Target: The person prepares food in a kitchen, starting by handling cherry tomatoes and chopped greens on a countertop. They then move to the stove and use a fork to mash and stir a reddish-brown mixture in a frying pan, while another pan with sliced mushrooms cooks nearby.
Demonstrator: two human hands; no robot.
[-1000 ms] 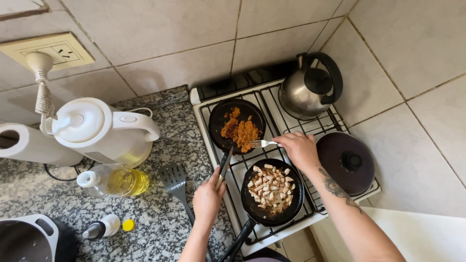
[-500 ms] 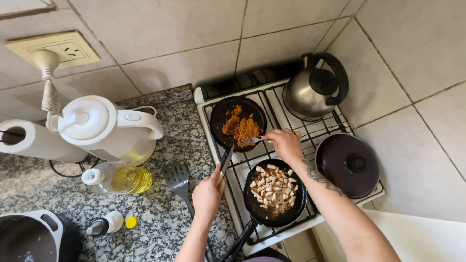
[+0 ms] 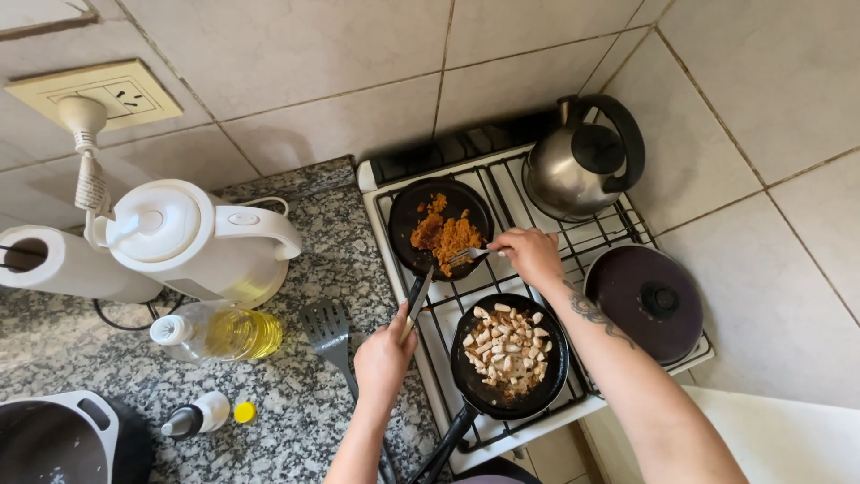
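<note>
A small black pan with orange crumbly food sits on the white stove's back left burner. My left hand grips that pan's handle. My right hand holds a fork with its tines in the orange food. In front, a second black pan holds pale diced pieces; its handle points toward me.
A steel kettle stands at the back right, a dark lidded pot on the front right burner. On the granite counter lie a black spatula, an oil bottle, a white electric kettle, a paper towel roll and a small bottle.
My right hand with the fork has shifted slightly left across the orange food. My left hand stays on the pan handle.
</note>
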